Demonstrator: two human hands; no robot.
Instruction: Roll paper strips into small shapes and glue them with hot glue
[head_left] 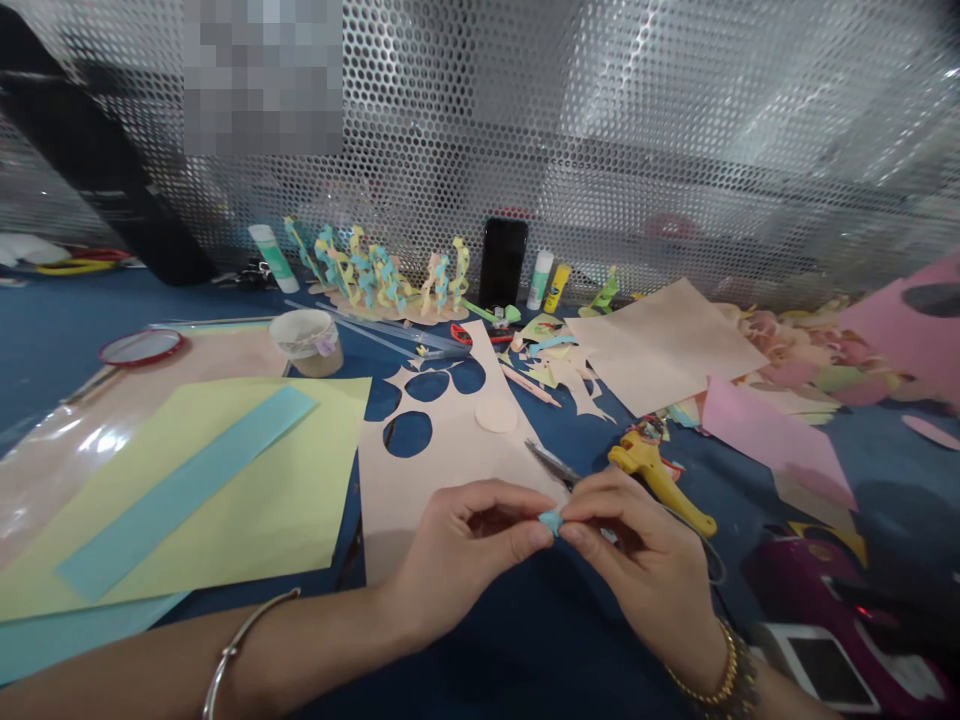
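Observation:
Between the fingertips of both hands is a small folded piece of blue paper (552, 522). My left hand (480, 530) pinches its left side with thumb and forefinger. On the other side, my right hand (637, 540) pinches it the same way. Just beyond the fingers lie scissors (551, 462), their handles hidden behind my right hand. A pale pink sheet (442, 440) with several round holes is spread under and beyond my hands, with a cut-out disc (496, 414) resting on it. The exact fold of the blue piece is too small to make out.
A yellow hot glue gun (660, 480) lies right of my hands. At left, a blue strip (187, 490) rests on yellow paper (315, 500). Behind stand a tape roll (307, 345), twisted paper decorations (375, 270), a phone (503, 262) and glue sticks (539, 280). Paper scraps (559, 365) lie mid-table.

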